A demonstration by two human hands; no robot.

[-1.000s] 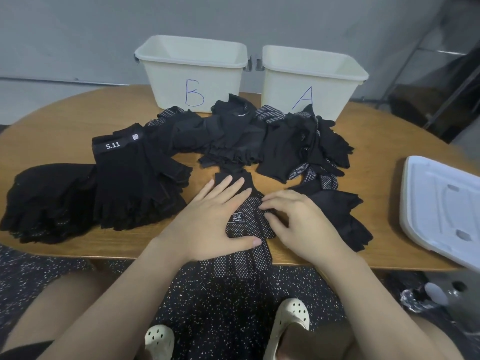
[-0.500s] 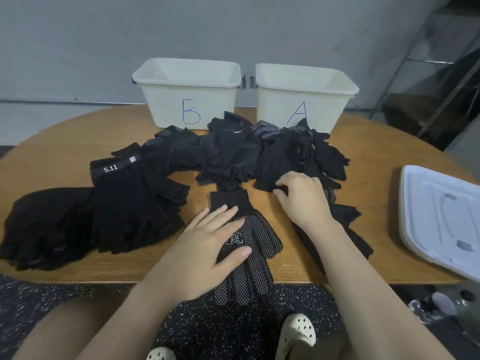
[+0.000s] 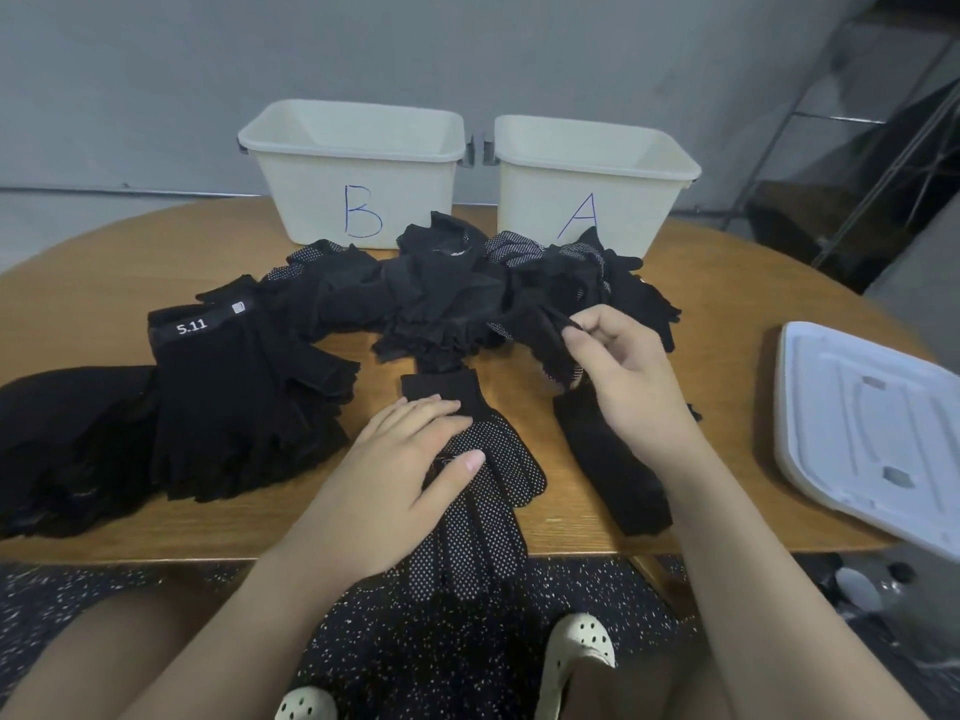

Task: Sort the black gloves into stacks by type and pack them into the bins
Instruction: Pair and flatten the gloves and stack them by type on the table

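Pinching a black glove (image 3: pixel 540 324) between thumb and fingertips, the person's right hand (image 3: pixel 631 366) lifts its edge at the near right side of the loose glove pile (image 3: pixel 441 298). That pile sprawls across the middle of the wooden table (image 3: pixel 727 314), just in front of the two bins, with some white-dotted pieces showing among the plain black ones. Her left hand (image 3: pixel 410 459) lies flat with fingers straight, pressing down on a dotted glove (image 3: pixel 493 511) that rests at the near edge of the table, its cuff pointing toward the pile and its fingers hanging over the table's edge. Just right of it, under the right forearm, another plain black glove (image 3: pixel 613 470) lies on the wood.

On the left, a stack of fingerless gloves (image 3: pixel 234 407) sits with a "5.11" label on the top cuff, and farther left, touching it, is a second dark stack (image 3: pixel 67 444) whose type I cannot make out. At the far side stand two cream plastic bins side by side: bin B (image 3: pixel 353 194) on the left, bin A (image 3: pixel 587 200) on the right, each marked in blue. From here I see nothing in either bin, though their floors are hidden. A white plastic lid (image 3: pixel 872 439) lies on the right end of the table, overhanging the near edge.
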